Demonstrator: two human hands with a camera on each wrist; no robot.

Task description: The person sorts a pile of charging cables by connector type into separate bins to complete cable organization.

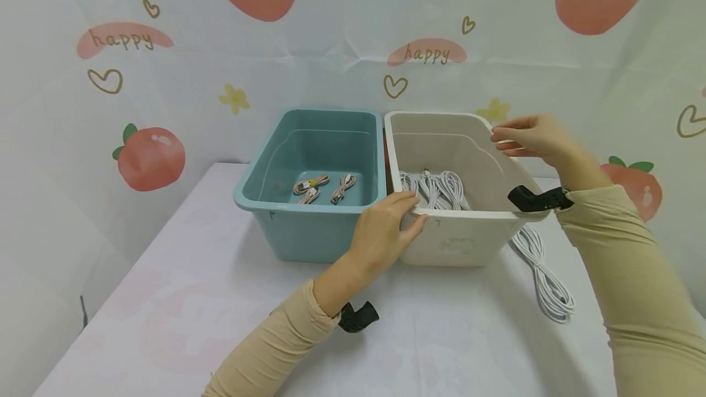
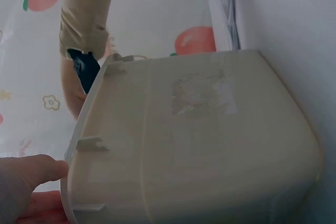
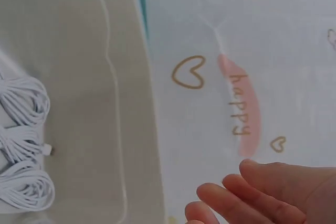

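Both hands on the white bin (image 1: 458, 244), which sits right of the teal bin (image 1: 309, 225), touching. Left hand (image 1: 383, 231) pinches near-left rim; right hand (image 1: 532, 138) grips far-right rim. Looks like mid-reposition w/ cable coils (image 1: 436, 189) inside. Next move needs an even, level lift or slide.

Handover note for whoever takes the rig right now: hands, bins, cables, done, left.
Left hand: grips the near rim of the white bin, thumb outside, fingers over the edge.
Right hand: fingers at the bin's far right rim; grip unclear.
White bin: beside the teal bin, holding coiled white cables.
Teal bin: three small bundled cables.
Done: those cables are binned.
Left: likely one white cable coil, on the table right of the white bin.
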